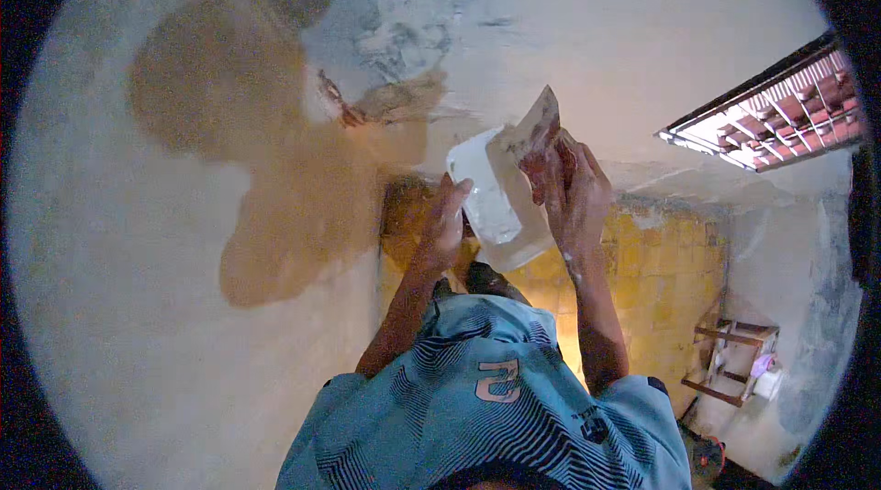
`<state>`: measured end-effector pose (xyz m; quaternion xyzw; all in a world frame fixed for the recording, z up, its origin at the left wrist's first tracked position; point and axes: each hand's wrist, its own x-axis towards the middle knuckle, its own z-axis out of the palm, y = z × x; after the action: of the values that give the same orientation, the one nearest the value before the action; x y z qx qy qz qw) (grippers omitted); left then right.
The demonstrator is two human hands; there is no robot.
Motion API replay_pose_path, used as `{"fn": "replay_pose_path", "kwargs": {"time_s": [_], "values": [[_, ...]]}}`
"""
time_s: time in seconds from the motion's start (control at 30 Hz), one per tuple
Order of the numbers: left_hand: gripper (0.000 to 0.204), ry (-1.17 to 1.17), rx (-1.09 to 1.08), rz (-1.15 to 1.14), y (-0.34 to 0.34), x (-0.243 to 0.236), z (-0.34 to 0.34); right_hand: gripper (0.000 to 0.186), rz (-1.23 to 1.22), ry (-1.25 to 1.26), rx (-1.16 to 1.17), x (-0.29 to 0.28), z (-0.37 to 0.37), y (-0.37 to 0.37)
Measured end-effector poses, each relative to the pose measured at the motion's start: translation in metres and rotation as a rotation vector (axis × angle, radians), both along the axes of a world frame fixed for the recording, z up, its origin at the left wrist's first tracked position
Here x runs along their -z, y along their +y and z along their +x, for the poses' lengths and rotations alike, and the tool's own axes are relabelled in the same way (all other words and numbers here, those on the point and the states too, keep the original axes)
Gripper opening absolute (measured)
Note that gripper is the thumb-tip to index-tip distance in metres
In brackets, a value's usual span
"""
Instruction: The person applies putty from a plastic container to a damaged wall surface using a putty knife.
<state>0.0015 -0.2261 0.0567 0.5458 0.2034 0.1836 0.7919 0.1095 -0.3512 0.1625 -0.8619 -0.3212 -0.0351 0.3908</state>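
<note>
My left hand [443, 226] grips the lower left edge of a white flat board [491, 201] loaded with white putty and holds it up near the wall. My right hand [576, 198] is shut on a wide putty knife [541, 123]. Its smeared blade points upward and rests against the top right corner of the board. Both forearms rise from my blue striped shirt [486, 398] at the bottom. Behind the hands is a plastered surface [642, 40], pale and freshly skimmed at the upper right.
A large brown unskimmed patch [266, 150] spreads across the left of the surface. Yellow tiles [665, 279] cover the wall at lower right. A red and white slatted vent [780, 114] sits at upper right. A small wooden frame stand [734, 363] stands at lower right.
</note>
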Motion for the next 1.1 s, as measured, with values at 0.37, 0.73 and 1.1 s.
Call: {"fn": "replay_pose_path", "kwargs": {"time_s": [0.37, 0.73, 1.1], "values": [[0.054, -0.044, 0.149, -0.406, -0.043, -0.026, 0.071, 0.023, 0.291, 0.046, -0.267, 0.002, 0.11, -0.065], [0.055, -0.131, 0.316, -0.412, -0.124, 0.007, 0.184, 0.027, 0.553, 0.547, -0.345, 0.019, 0.245, -0.165], [0.053, -0.168, 0.244, -0.487, -0.153, 0.017, 0.231, 0.028, 1.266, 1.422, -0.241, 0.006, 0.255, -0.199]]}}
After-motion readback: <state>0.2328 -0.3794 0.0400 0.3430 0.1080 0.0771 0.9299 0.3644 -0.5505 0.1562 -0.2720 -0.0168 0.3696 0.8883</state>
